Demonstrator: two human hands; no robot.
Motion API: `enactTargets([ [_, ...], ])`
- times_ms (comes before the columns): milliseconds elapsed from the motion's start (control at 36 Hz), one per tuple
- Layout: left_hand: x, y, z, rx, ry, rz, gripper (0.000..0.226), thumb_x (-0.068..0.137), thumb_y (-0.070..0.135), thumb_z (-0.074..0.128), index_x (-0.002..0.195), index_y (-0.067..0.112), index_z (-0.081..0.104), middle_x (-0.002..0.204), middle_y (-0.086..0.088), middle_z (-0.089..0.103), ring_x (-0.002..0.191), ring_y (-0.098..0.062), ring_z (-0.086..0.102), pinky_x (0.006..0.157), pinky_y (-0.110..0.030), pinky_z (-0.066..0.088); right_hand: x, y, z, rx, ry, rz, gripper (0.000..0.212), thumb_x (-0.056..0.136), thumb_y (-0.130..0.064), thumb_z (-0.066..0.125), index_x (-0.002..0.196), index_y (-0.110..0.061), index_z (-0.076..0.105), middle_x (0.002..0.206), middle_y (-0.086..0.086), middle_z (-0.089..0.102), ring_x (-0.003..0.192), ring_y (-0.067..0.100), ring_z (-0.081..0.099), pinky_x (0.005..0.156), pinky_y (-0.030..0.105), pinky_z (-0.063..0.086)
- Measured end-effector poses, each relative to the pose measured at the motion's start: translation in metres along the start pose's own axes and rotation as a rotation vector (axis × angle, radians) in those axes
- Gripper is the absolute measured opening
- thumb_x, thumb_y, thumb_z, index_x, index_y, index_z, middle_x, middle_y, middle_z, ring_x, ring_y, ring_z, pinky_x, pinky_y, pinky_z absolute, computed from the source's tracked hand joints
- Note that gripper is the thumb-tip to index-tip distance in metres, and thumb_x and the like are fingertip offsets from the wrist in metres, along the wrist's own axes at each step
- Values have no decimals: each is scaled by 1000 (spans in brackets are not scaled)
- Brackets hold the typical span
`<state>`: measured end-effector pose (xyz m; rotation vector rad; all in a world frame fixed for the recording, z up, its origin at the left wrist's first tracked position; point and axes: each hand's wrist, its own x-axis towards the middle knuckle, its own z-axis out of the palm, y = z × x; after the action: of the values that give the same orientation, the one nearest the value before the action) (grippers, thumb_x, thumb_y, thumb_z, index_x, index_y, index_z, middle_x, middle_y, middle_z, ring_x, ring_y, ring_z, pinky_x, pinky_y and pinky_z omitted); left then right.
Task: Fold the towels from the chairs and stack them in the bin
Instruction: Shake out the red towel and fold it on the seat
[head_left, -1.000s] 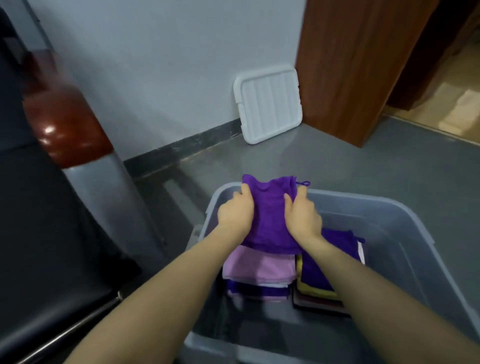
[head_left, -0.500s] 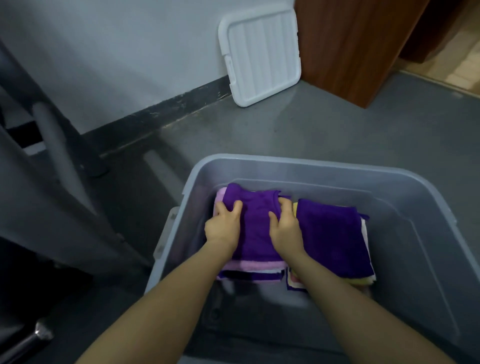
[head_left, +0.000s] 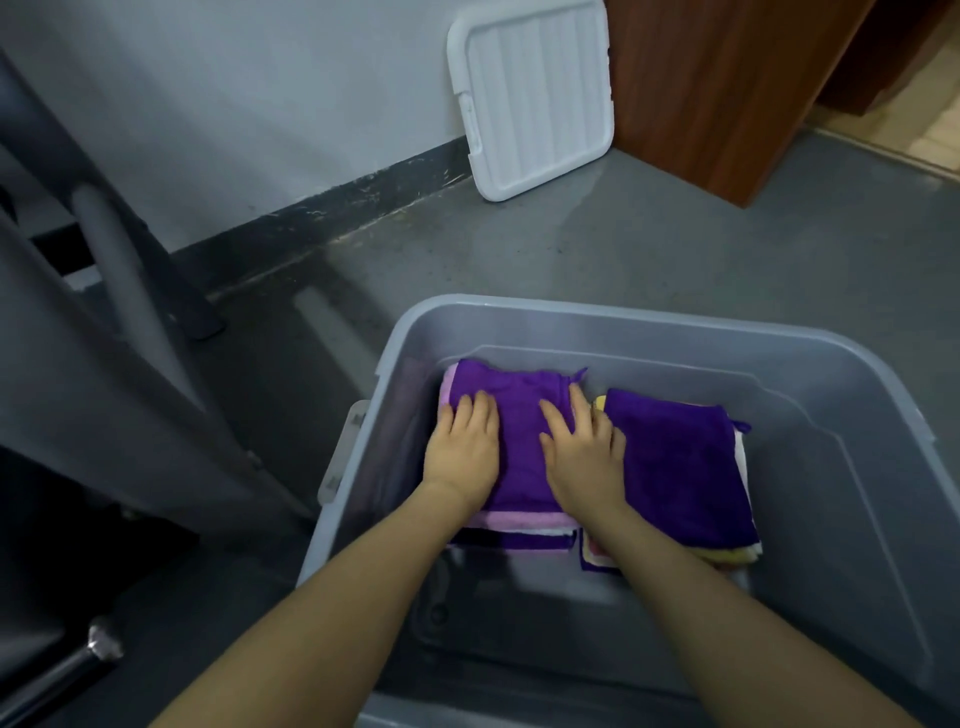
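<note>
Both my hands lie flat, fingers spread and nearly straight, on the top purple towel (head_left: 519, 441). My left hand (head_left: 462, 452) rests on its left part, my right hand (head_left: 584, 457) on its right part, thumb side inward. Neither pinches anything; palms down, touching the cloth.

That towel sits folded on the left stack inside the grey bin (head_left: 857, 467), toward the far wall. Under it a pink towel (head_left: 519, 519) shows at the near edge, with white and dark purple layers below. Just beside it stands the right stack (head_left: 680, 467), topped by another purple towel, with yellow and white edges peeking out underneath. The two stacks touch or nearly so; I cannot tell which.

Handling, by my judgement: light, soft, limp cloth, plush surface, not slippery, nothing fragile. It will sag and unfold if lifted by one corner. Best taken at opposite folded edges, both hands at once, or slid under with flat palms. A small hanging loop pokes from the far right corner; a poor hold for a folded piece. Pressing flat should settle it; a sideways push could shear the stack.

White lid (head_left: 535, 98) leans on the wall beyond the bin, on the grey floor. A chair frame (head_left: 119, 270) stands at left.

Writing: none readable. No brand or label visible on towels, bin or lid.
</note>
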<state>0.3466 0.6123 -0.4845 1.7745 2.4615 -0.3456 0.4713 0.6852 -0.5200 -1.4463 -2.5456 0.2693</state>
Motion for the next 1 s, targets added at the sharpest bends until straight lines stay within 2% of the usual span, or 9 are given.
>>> enactTargets([
  [56, -2, -1, 4, -130, -82, -61, 65, 98, 25, 28, 151, 5, -4, 159, -12, -1, 146, -27, 1, 117, -43, -2, -2, 1, 0, -123, -107, -33, 56, 97, -42, 46, 149, -30, 30, 158, 13, 20, 137, 40, 31, 104, 52, 34],
  [111, -3, 0, 7, -142, -148, -74, 68, 98, 34, 25, 151, 7, -7, 159, -11, -8, 147, -26, -7, 116, -43, -9, -2, 5, 4, -156, -181, -42, 60, 100, -49, 27, 153, -32, 4, 161, 10, -5, 146, 37, 5, 115, 50, 15],
  [194, -2, -1, 5, -123, -179, -56, 72, 96, 40, 26, 152, 8, -8, 159, -11, -11, 146, -25, -10, 115, -43, -11, -3, 2, -1, -160, -235, -27, 62, 100, -51, 23, 152, -33, -6, 159, 9, -14, 146, 35, -6, 117, 49, 6],
  [333, -7, -3, -11, -190, -171, -43, 65, 97, 35, 31, 152, 9, 7, 160, -10, 0, 147, -26, -2, 117, -44, -6, -6, -6, -19, -41, -233, 5, 55, 100, -43, 35, 151, -30, 20, 160, 7, 3, 145, 31, 7, 114, 45, 13],
  [444, -17, -6, -32, -261, -25, -73, 46, 98, 25, 32, 140, 8, 35, 151, -10, 29, 140, -26, 23, 116, -41, 11, -2, -23, -48, 113, -221, 67, 43, 99, -38, 40, 140, -25, 40, 152, 7, 18, 136, 29, 22, 111, 41, 18],
  [528, -30, -11, -61, -279, 104, -74, 35, 96, 18, 34, 127, 8, 45, 136, -10, 46, 127, -28, 41, 105, -38, 26, 0, -39, -78, 169, -164, 54, 35, 99, -35, 43, 130, -22, 50, 143, 5, 29, 128, 28, 32, 109, 39, 23],
  [722, -70, -34, -142, -608, 300, -183, 27, 95, 19, 38, 112, 6, 54, 120, -15, 58, 111, -33, 55, 88, -37, 44, -7, -76, -153, 272, -55, 9, 26, 96, -20, 46, 116, -11, 59, 123, 12, 50, 118, 31, 46, 97, 36, 34],
  [861, -118, -63, -195, -690, 452, -189, 26, 94, 20, 39, 108, 5, 57, 110, -17, 62, 100, -34, 58, 81, -38, 48, -29, -114, -212, 402, 96, -72, 18, 93, -13, 46, 101, -6, 61, 107, 15, 58, 100, 33, 56, 87, 41, 45],
  [1000, -167, -94, -236, -724, 620, -195, 21, 92, 16, 40, 97, 4, 57, 100, -19, 63, 95, -36, 59, 76, -37, 47, -54, -161, -265, 423, 212, -89, 19, 95, -15, 41, 94, -7, 58, 95, 8, 60, 85, 29, 54, 67, 33, 36],
])
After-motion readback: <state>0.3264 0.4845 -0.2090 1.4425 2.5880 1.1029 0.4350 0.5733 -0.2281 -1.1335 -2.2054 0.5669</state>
